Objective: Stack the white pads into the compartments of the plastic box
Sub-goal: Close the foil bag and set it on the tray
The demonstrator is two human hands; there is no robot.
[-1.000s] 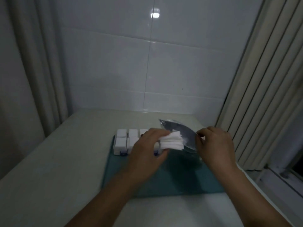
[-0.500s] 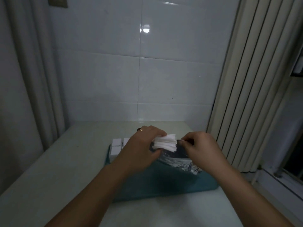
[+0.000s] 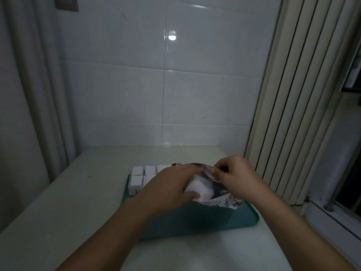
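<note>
Foil bag point(image 3: 224, 202) perhaps hiding plastic box point(image 3: 140, 177)

Pale table point(image 3: 64, 202) sitting against tiled wall; teal tray point(image 3: 224, 220) lying on it, right of centre, reaching near edge. Rest of tabletop showing bare.

Table point(image 3: 82, 192): pale top, meeting the tiled wall point(image 3: 136, 94) at its far edge. Tray point(image 3: 224, 220): teal, flat on the table, toward its right side, rounded corner nearest the camera. Foil bag point(image 3: 224, 202): crinkled, silvery, lying on the tray's right half. Curtain point(image 3: 29, 94): pale folds hanging left of the table. Radiator point(image 3: 297, 94): cream vertical ribs standing right of the table. Wall plate point(image 3: 66, 3): on the wall, high above the table's left part.
</note>
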